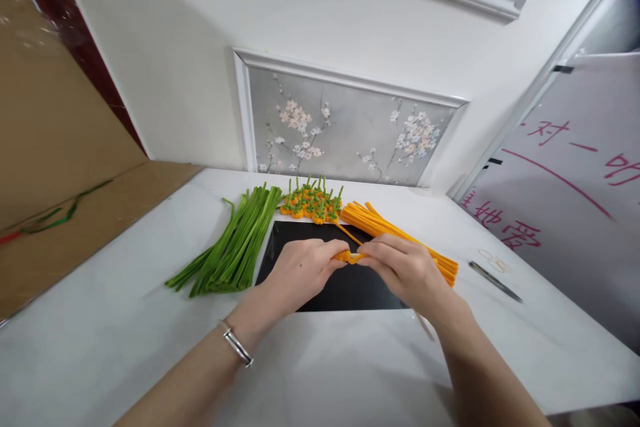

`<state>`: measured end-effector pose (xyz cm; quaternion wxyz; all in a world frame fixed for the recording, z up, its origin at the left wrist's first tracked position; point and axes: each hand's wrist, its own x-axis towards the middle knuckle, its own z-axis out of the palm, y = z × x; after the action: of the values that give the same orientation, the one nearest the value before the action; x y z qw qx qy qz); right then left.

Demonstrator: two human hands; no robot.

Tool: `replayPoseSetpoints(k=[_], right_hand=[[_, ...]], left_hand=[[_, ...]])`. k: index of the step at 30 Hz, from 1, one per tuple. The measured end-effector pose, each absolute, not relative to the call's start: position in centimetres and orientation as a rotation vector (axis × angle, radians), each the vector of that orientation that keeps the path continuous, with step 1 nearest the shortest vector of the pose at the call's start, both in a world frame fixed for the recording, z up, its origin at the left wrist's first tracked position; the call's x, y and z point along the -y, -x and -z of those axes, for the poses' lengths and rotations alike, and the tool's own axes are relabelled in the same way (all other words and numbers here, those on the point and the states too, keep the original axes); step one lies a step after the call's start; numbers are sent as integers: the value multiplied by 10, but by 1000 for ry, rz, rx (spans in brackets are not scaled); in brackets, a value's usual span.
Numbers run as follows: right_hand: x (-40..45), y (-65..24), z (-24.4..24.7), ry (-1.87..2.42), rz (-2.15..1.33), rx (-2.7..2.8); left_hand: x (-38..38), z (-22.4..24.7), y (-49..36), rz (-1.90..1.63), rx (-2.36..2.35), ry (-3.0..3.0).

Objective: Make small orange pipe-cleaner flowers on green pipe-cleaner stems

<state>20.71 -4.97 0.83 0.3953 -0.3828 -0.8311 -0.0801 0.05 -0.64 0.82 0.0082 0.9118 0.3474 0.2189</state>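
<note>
Over a black board, an orange pipe cleaner with a coiled part is held between both hands. My left hand pinches its coiled left end. The right end is between the fingers of my right hand. Behind the board lies a cluster of small orange pieces with green stems. A bundle of green pipe cleaners rests at the left, and a bundle of orange pipe cleaners runs behind my right hand. One loose orange strand crosses the board's top edge.
Tweezers and thin pale loops lie on the white table at the right. Cardboard borders the table at the left. A wall with a framed floral panel stands behind; a board with red writing is at the right.
</note>
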Motion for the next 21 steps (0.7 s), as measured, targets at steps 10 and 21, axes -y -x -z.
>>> replayPoseSetpoints(k=[10,21], right_hand=[[35,-217,-8,1028,38,1977],[29,-220,7,1139,-202,2303]], left_hand=[[10,-10,-3,-623,-957,-2835],[8,-9,-1,-781,-885,-2750]])
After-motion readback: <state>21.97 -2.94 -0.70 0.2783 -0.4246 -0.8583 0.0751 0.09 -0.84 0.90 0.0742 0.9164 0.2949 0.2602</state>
